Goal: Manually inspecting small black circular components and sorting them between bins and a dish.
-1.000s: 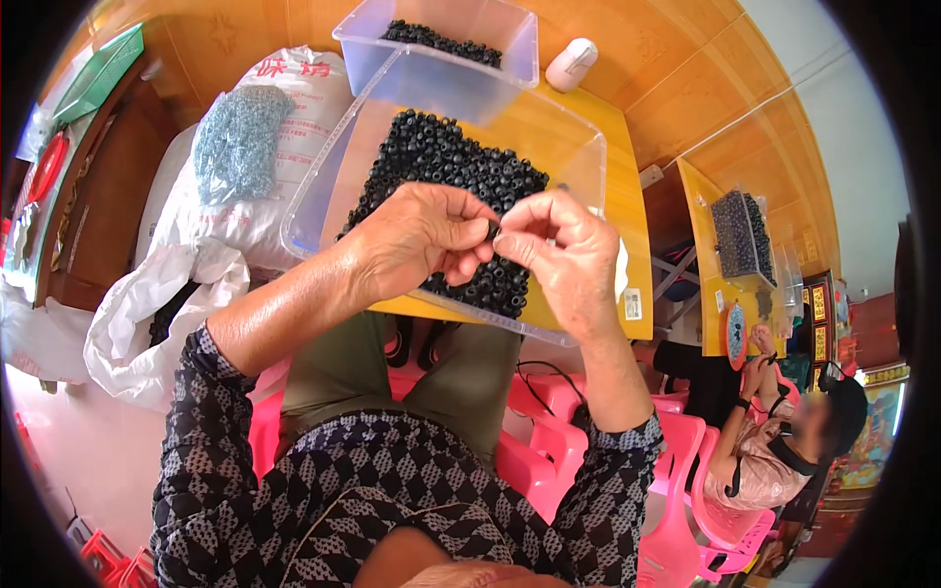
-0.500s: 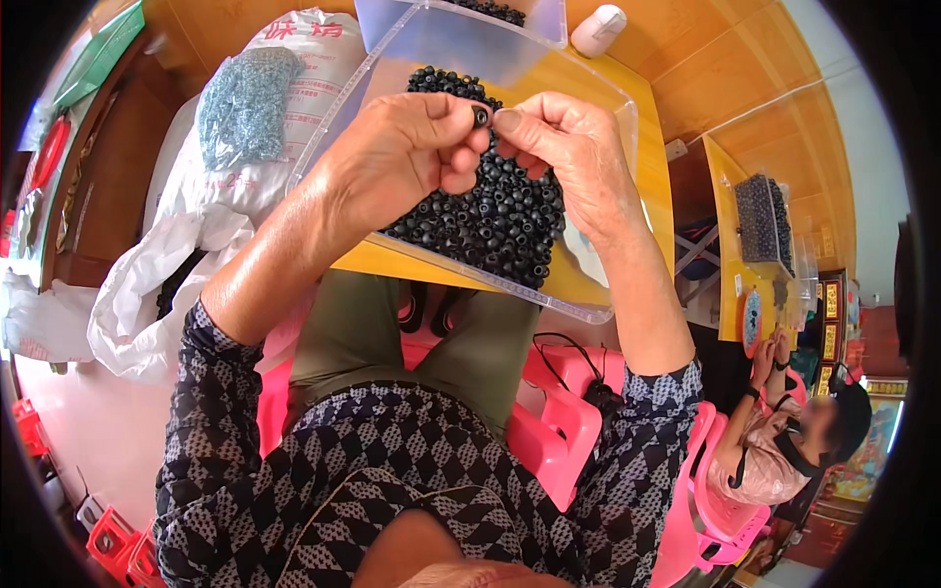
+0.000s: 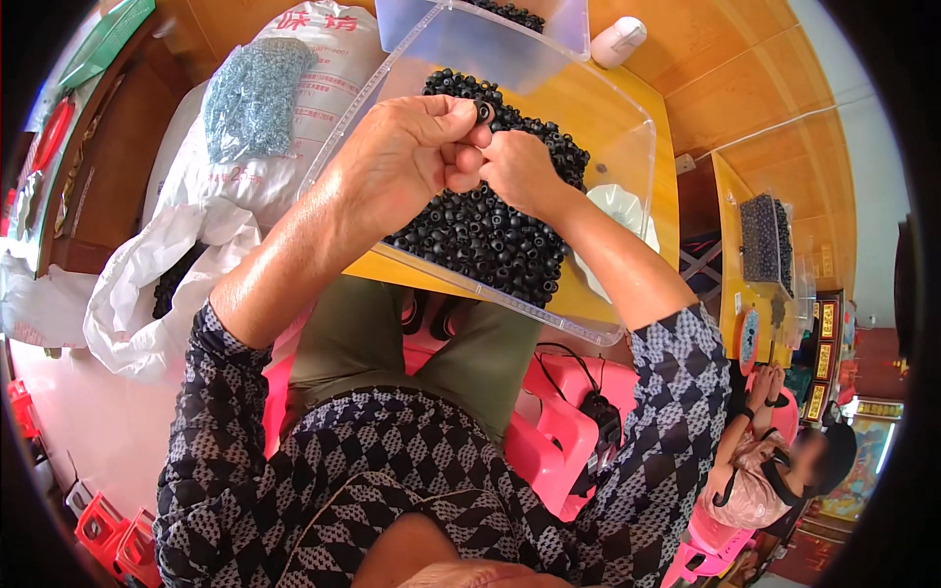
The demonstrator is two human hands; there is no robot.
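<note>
Black-walled, a bead point(image 3: 484, 113) sits pinched in the left hand point(image 3: 414, 149); the right hand point(image 3: 524, 174) curls alongside, its grip unclear

One held bead point(image 3: 484, 113), two yellow tables point(image 3: 668, 211), one white bottle point(image 3: 619, 42).

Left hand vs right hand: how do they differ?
The left hand shows its palm side; the right hand shows its back. The left hand pinches a black bead, hole visible; the right hand's fingertips are hidden, so whether it grips anything can't be told. Shared: both are bare, over the clear plastic bin.
</note>
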